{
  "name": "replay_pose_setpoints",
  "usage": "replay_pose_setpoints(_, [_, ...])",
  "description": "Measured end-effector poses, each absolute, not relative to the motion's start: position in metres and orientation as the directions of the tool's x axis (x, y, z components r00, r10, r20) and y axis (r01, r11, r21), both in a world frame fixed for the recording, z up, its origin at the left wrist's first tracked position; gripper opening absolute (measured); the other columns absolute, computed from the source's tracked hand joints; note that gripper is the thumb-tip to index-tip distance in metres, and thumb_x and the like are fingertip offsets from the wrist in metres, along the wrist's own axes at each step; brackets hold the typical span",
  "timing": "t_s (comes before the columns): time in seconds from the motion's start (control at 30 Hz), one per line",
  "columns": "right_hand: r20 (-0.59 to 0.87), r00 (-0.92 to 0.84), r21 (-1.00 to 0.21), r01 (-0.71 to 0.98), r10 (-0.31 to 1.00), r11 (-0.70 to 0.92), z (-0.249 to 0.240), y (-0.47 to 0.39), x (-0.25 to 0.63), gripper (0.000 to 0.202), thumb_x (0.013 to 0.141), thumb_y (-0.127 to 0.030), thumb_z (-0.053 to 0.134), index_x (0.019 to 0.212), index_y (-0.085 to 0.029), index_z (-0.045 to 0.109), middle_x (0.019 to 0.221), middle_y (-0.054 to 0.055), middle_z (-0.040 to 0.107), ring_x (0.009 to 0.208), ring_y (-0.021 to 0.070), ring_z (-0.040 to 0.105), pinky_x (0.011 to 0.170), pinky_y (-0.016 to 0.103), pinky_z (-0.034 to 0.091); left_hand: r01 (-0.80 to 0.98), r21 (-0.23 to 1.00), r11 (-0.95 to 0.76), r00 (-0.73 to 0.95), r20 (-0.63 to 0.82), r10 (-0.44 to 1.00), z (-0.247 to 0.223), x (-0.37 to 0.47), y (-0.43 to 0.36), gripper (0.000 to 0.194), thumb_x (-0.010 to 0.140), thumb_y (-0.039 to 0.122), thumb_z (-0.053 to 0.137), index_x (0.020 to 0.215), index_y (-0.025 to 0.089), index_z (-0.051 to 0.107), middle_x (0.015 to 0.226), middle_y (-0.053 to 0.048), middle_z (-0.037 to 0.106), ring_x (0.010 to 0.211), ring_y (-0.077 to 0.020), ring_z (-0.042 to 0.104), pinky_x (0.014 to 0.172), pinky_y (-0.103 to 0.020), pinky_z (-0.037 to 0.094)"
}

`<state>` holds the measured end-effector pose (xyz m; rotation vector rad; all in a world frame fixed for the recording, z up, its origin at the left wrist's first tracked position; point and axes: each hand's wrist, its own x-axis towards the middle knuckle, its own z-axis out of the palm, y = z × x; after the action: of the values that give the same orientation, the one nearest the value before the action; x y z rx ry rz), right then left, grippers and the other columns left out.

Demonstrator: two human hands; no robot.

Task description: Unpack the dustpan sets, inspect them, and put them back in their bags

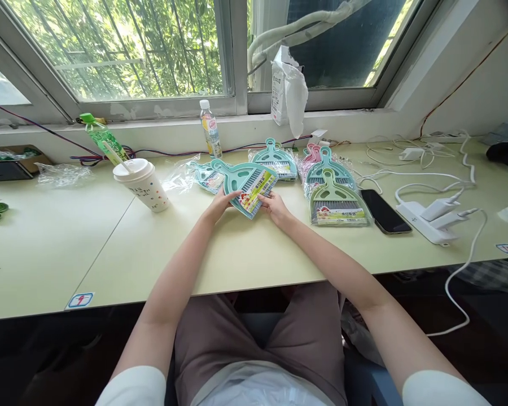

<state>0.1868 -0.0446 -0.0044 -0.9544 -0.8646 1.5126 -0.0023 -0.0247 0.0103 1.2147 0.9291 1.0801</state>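
Head view: left hand (pixel 220 204), right hand (pixel 276 207) both pinching teal dustpan set (pixel 246 183) above table (pixel 237 248).

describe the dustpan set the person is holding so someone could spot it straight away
On the pale green desk under the window, look just right of the lidded paper cup. The teal dustpan set sits between the left hand and right hand, the only one held.
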Motion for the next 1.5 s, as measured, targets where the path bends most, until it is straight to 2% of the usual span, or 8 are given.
replay_pose_setpoints(0.23, [-0.045,-0.120,-0.922,-0.376,0.992,-0.087,-0.001,-0.044,0.195,0.020,0.073,-0.016,0.078,0.089,-0.018,0.067,0.093,0.004,0.078,0.082,0.0191,0.074,0.080,0.036,0.063,0.258,0.949,-0.178,-0.122,0.215,0.969,0.020,-0.029,-0.015,0.047,0.091,0.061,0.049,0.091,0.017,0.066,0.079,-0.008,0.069,0.081,-0.0245,0.071,0.068,-0.033,0.056])
replay_pose_setpoints(0.43, [-0.044,-0.100,-0.930,-0.359,0.994,-0.077,-0.006,-0.040,0.197,0.020,0.072,-0.016,0.079,0.089,-0.017,0.067,0.093,0.005,0.078,0.079,0.0193,0.074,0.075,0.035,0.063,0.655,0.732,-0.188,-0.290,0.473,0.832,0.019,-0.063,-0.018,0.030,0.092,0.035,0.056,0.119,0.022,0.058,0.132,-0.013,0.057,0.136,-0.0334,0.040,0.107,-0.044,0.040])
replay_pose_setpoints(0.53, [-0.036,-0.105,-0.930,-0.361,0.994,-0.072,-0.006,-0.040,0.198,0.022,0.072,-0.017,0.079,0.089,-0.017,0.067,0.093,0.005,0.078,0.080,0.0195,0.074,0.076,0.036,0.064,0.706,0.697,-0.128,-0.342,0.494,0.799,0.010,-0.076,-0.010,0.058,0.082,0.011,0.056,0.139,0.018,0.044,0.147,-0.018,0.043,0.144,-0.0349,0.027,0.115,-0.051,0.029])
replay_pose_setpoints(0.67, [-0.033,-0.105,-0.936,-0.345,0.994,-0.067,-0.008,-0.040,0.197,0.021,0.072,-0.017,0.079,0.089,-0.017,0.067,0.094,0.006,0.078,0.080,0.0196,0.074,0.074,0.035,0.064,0.717,0.697,0.018,-0.414,0.406,0.815,-0.002,-0.089,0.001,0.060,0.077,-0.002,0.044,0.134,0.018,0.051,0.121,-0.014,0.064,0.123,-0.0297,0.054,0.109,-0.049,0.037])
replay_pose_setpoints(0.9, [-0.037,-0.090,-0.935,-0.348,0.995,-0.066,-0.012,-0.039,0.197,0.019,0.072,-0.016,0.079,0.087,-0.017,0.067,0.092,0.006,0.077,0.081,0.0208,0.074,0.081,0.039,0.064,0.823,0.561,0.088,-0.427,0.509,0.747,-0.004,-0.086,0.001,0.055,0.076,0.005,0.057,0.130,0.017,0.056,0.132,-0.019,0.058,0.133,-0.0362,0.044,0.109,-0.053,0.034])
replay_pose_setpoints(1.03, [-0.039,-0.081,-0.934,-0.350,0.996,-0.065,-0.011,-0.039,0.197,0.018,0.073,-0.015,0.079,0.087,-0.018,0.067,0.090,0.005,0.077,0.080,0.0211,0.075,0.083,0.041,0.064,0.800,0.587,0.126,-0.436,0.423,0.794,-0.004,-0.087,0.002,0.044,0.083,0.004,0.045,0.122,0.014,0.063,0.101,-0.019,0.069,0.119,-0.0357,0.057,0.106,-0.054,0.034])
replay_pose_setpoints(1.17, [-0.049,-0.052,-0.929,-0.366,0.997,-0.064,-0.011,-0.038,0.197,0.017,0.074,-0.014,0.077,0.087,-0.017,0.066,0.089,0.005,0.077,0.080,0.0203,0.074,0.081,0.039,0.064,0.784,0.618,-0.047,-0.373,0.531,0.761,0.009,-0.080,-0.008,0.047,0.088,0.006,0.037,0.124,0.020,0.064,0.108,-0.016,0.068,0.121,-0.0332,0.056,0.111,-0.054,0.028])
replay_pose_setpoints(1.5, [-0.081,0.065,-0.891,-0.452,0.995,-0.043,-0.003,-0.032,0.211,0.029,0.074,-0.018,0.078,0.100,-0.019,0.064,0.088,0.004,0.077,0.087,0.0218,0.074,0.082,0.039,0.064,0.717,0.665,-0.210,-0.311,0.574,0.758,0.018,-0.075,-0.018,0.033,0.082,-0.005,0.036,0.068,0.015,0.058,0.125,-0.009,0.059,0.141,-0.0246,0.033,0.118,-0.062,0.013])
